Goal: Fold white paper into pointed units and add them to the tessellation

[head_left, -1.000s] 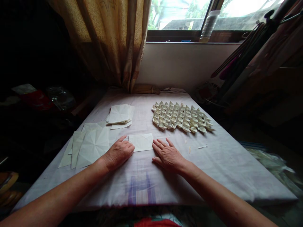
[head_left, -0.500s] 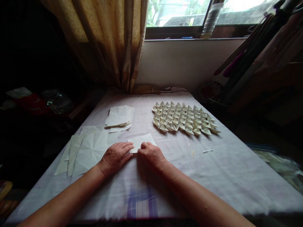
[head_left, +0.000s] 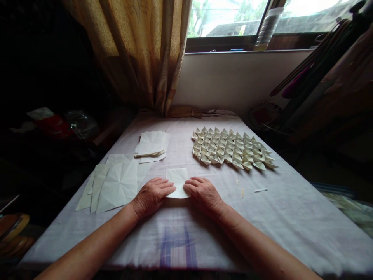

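The white paper (head_left: pixel 177 175) on the tabletop (head_left: pixel 136 245) — likely light, limp and easily creased — seems best held by its side edges, where the left hand (head_left: pixel 152 194) and right hand (head_left: pixel 205 195) rest their fingers, though whether they pinch I cannot tell.

The folded paper sheet (head_left: pixel 177 178), lying broadside a second ago, now stands narrow side toward the person, its near edge bowed. The left hand (head_left: pixel 152 195), curled at the sheet's left edge at first, now stretches its fingers over the near left part. The right hand (head_left: pixel 204 195), bunched at the sheet's near edge half a second ago, now extends its fingers at the near right part.
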The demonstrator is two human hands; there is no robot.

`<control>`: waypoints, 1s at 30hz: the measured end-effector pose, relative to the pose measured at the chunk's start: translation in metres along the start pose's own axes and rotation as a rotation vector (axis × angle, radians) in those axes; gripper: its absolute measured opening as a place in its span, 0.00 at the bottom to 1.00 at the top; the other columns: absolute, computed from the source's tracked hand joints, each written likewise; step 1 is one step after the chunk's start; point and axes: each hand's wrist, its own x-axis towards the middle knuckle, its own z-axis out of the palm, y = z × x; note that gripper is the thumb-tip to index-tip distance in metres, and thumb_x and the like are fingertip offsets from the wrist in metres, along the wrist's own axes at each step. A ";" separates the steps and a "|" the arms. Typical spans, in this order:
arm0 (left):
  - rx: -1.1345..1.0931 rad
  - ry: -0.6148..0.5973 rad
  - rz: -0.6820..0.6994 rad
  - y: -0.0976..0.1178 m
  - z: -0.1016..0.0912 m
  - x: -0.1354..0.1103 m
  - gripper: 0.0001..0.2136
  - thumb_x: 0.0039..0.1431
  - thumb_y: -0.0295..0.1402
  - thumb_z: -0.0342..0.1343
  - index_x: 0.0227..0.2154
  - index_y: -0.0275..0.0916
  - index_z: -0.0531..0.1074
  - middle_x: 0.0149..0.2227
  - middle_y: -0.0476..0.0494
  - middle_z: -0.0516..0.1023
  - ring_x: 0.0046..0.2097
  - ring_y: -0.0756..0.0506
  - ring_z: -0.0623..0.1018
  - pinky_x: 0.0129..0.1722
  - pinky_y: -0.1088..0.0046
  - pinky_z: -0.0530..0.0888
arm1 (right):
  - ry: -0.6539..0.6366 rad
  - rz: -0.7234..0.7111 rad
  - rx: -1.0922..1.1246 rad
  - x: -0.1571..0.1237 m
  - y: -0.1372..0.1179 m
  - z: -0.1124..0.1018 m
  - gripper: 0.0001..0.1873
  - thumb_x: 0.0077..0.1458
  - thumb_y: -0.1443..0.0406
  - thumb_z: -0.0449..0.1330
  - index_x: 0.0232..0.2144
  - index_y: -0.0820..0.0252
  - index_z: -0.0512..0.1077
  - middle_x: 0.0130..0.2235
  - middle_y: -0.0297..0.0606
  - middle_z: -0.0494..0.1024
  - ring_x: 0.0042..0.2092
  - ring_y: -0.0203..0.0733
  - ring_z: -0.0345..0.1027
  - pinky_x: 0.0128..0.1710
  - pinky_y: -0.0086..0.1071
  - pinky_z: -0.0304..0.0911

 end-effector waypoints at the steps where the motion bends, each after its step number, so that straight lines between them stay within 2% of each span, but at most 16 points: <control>1: -0.016 0.008 -0.007 0.004 0.000 -0.001 0.18 0.58 0.24 0.50 0.50 0.41 0.74 0.50 0.42 0.81 0.52 0.40 0.79 0.53 0.57 0.73 | -0.003 -0.007 0.010 -0.003 0.001 -0.001 0.09 0.61 0.69 0.57 0.40 0.56 0.77 0.45 0.41 0.81 0.46 0.45 0.71 0.46 0.37 0.64; 5: -0.091 0.036 -0.032 0.014 0.001 -0.004 0.19 0.56 0.22 0.50 0.49 0.41 0.74 0.50 0.42 0.81 0.52 0.40 0.79 0.53 0.58 0.73 | -0.023 -0.011 0.084 -0.011 0.005 -0.003 0.09 0.60 0.68 0.58 0.40 0.55 0.78 0.46 0.39 0.81 0.45 0.46 0.71 0.45 0.38 0.63; 8: -0.182 0.079 -0.075 0.016 -0.002 -0.003 0.17 0.56 0.23 0.50 0.46 0.41 0.75 0.44 0.43 0.83 0.49 0.41 0.80 0.52 0.59 0.73 | -0.074 0.021 0.152 -0.006 0.008 -0.005 0.09 0.60 0.67 0.58 0.37 0.55 0.79 0.43 0.39 0.82 0.41 0.44 0.71 0.43 0.37 0.62; 11: -0.273 0.108 -0.191 0.013 -0.005 0.005 0.11 0.62 0.28 0.49 0.39 0.41 0.77 0.36 0.46 0.83 0.41 0.43 0.81 0.47 0.63 0.74 | -0.135 0.128 0.205 0.007 0.012 -0.009 0.08 0.57 0.67 0.60 0.31 0.57 0.80 0.39 0.39 0.82 0.39 0.42 0.70 0.41 0.33 0.61; 13: -0.269 0.120 -0.301 0.011 -0.004 0.011 0.11 0.65 0.31 0.48 0.37 0.41 0.77 0.34 0.46 0.82 0.38 0.44 0.80 0.44 0.63 0.75 | -0.147 0.193 0.215 0.016 0.015 -0.011 0.09 0.57 0.67 0.60 0.27 0.58 0.79 0.36 0.39 0.81 0.37 0.40 0.70 0.38 0.31 0.60; 15: -0.224 0.136 -0.404 0.007 0.000 0.016 0.10 0.64 0.33 0.50 0.43 0.40 0.75 0.35 0.45 0.81 0.37 0.43 0.80 0.42 0.63 0.75 | -0.153 0.245 0.224 0.024 0.017 -0.011 0.10 0.57 0.66 0.60 0.25 0.58 0.77 0.33 0.38 0.79 0.35 0.38 0.69 0.35 0.29 0.59; 18: -0.149 0.165 -0.477 0.003 0.007 0.019 0.20 0.63 0.34 0.53 0.57 0.37 0.66 0.34 0.44 0.80 0.34 0.43 0.78 0.39 0.64 0.76 | -0.147 0.355 0.225 0.030 0.015 -0.007 0.12 0.58 0.65 0.60 0.22 0.58 0.75 0.31 0.36 0.77 0.34 0.37 0.68 0.34 0.30 0.57; 19: -0.116 0.185 -0.472 0.002 0.009 0.020 0.23 0.63 0.34 0.53 0.60 0.37 0.62 0.36 0.43 0.80 0.35 0.43 0.78 0.40 0.64 0.76 | -0.126 0.383 0.214 0.030 0.013 -0.004 0.13 0.58 0.65 0.60 0.22 0.58 0.74 0.31 0.36 0.77 0.34 0.38 0.68 0.34 0.30 0.57; 21: -0.030 0.235 -0.428 0.003 0.010 0.021 0.25 0.63 0.34 0.53 0.62 0.36 0.60 0.44 0.37 0.79 0.44 0.40 0.78 0.45 0.60 0.75 | -0.044 0.397 0.187 0.029 0.009 0.001 0.12 0.58 0.66 0.59 0.22 0.59 0.73 0.32 0.37 0.76 0.35 0.39 0.67 0.37 0.32 0.57; 22: 0.014 0.255 -0.396 0.004 0.010 0.022 0.23 0.63 0.33 0.52 0.61 0.37 0.62 0.51 0.34 0.76 0.51 0.37 0.76 0.51 0.56 0.73 | 0.001 0.392 0.181 0.028 0.008 0.004 0.11 0.57 0.67 0.59 0.23 0.59 0.73 0.32 0.37 0.76 0.36 0.40 0.66 0.39 0.32 0.58; 24: 0.058 0.234 -0.323 0.009 0.009 0.025 0.16 0.64 0.31 0.50 0.54 0.40 0.70 0.60 0.34 0.69 0.61 0.35 0.69 0.57 0.53 0.68 | 0.061 0.371 0.189 0.025 0.005 0.008 0.10 0.57 0.67 0.59 0.23 0.58 0.72 0.33 0.37 0.76 0.36 0.40 0.66 0.40 0.33 0.58; 25: 0.055 0.204 -0.260 0.013 0.009 0.026 0.15 0.65 0.29 0.49 0.51 0.40 0.72 0.60 0.36 0.70 0.63 0.36 0.67 0.60 0.53 0.65 | 0.080 0.361 0.199 0.024 0.005 0.009 0.10 0.57 0.67 0.59 0.23 0.58 0.72 0.32 0.37 0.75 0.36 0.40 0.66 0.40 0.33 0.58; 27: 0.033 0.149 -0.149 0.020 0.011 0.028 0.15 0.66 0.30 0.47 0.52 0.39 0.71 0.56 0.40 0.75 0.61 0.40 0.70 0.63 0.55 0.62 | 0.104 0.349 0.223 0.022 0.006 0.011 0.10 0.57 0.67 0.59 0.23 0.58 0.71 0.32 0.37 0.75 0.36 0.40 0.66 0.39 0.33 0.58; 30: 0.030 0.116 -0.112 0.026 0.017 0.026 0.18 0.67 0.35 0.47 0.57 0.35 0.68 0.57 0.40 0.75 0.60 0.41 0.71 0.62 0.59 0.64 | 0.118 0.338 0.250 0.022 0.008 0.011 0.10 0.58 0.67 0.58 0.24 0.58 0.71 0.32 0.37 0.75 0.36 0.41 0.66 0.40 0.34 0.58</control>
